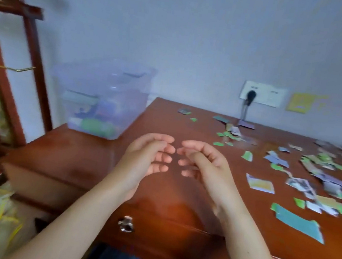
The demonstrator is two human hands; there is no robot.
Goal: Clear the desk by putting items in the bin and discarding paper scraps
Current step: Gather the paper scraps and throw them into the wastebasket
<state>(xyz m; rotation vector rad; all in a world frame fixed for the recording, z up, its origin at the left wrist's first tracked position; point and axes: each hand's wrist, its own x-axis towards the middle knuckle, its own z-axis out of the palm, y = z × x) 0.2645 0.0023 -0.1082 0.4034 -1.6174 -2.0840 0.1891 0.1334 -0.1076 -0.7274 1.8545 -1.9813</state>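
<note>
As curled fingers hover, jagged paper scraps

The bin is sitting at the far left corner of the desk. Paper scraps are lying scattered across its right half, reaching the far edge.

My reddish wooden counter stands against a pale wall; a black plug sits in the white socket there, a dark wooden rack to my left.
</note>
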